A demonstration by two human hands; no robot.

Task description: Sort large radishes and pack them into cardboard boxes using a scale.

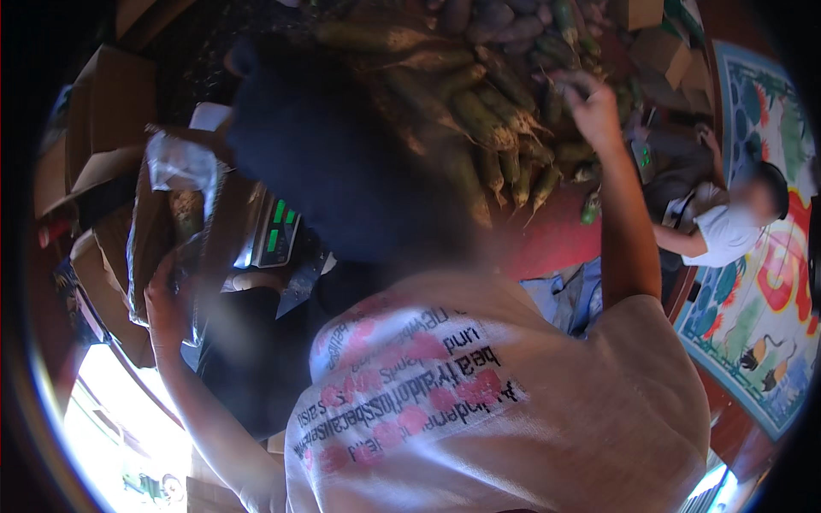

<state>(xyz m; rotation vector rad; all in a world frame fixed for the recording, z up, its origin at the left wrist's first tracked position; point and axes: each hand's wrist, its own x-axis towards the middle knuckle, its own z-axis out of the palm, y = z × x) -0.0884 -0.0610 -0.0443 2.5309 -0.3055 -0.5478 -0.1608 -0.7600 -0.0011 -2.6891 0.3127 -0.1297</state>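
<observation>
My left hand (pixel 162 295) holds the side of a cardboard box (pixel 141 248) lined with clear plastic; some of its fingers are hidden. Inside the liner a green radish (pixel 186 209) shows. At the right my right hand (pixel 590 101) reaches over a heap of green radishes (pixel 487 120) with pale, stringy root ends. Its fingers are bent but apart, close above the heap, and I see nothing in them. A large dark blue shape (pixel 342 162), too dim to name, covers the middle and hides part of the heap.
A scale (pixel 275 231) with green lit digits stands beside the lined box. More cardboard boxes (pixel 107 120) are at the far left and upper right. Reddish-purple roots (pixel 505 21) lie behind the radishes. At the right, another person (pixel 727 227) sits near a second scale (pixel 641 154).
</observation>
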